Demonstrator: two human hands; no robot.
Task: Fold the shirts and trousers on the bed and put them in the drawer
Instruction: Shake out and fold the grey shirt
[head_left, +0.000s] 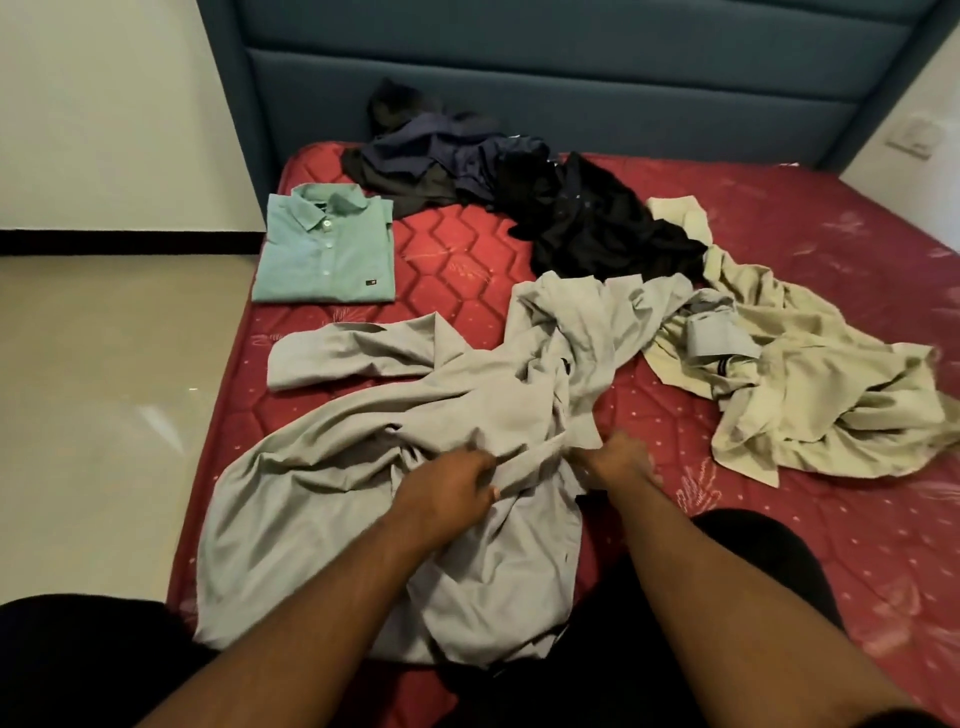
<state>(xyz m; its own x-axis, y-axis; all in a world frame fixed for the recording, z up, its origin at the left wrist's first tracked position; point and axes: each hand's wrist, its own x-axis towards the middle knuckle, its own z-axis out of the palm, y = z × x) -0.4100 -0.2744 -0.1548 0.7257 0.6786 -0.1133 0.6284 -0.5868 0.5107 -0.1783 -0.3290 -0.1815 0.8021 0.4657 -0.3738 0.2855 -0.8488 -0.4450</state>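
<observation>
Straightening the crumpled grey long-sleeved shirt (395, 447) on the red quilted bed (467, 260).

Left hand (447, 493) and right hand (618, 460) each pinched its edge strip; the shirt's body lay mostly leftward, nearer the left hand.

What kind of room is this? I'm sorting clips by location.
Most likely a bedroom. A red quilted mattress sits against a padded blue headboard, with clothes spread over it: a folded green shirt and a grey shirt that both hands are gripping.
</observation>
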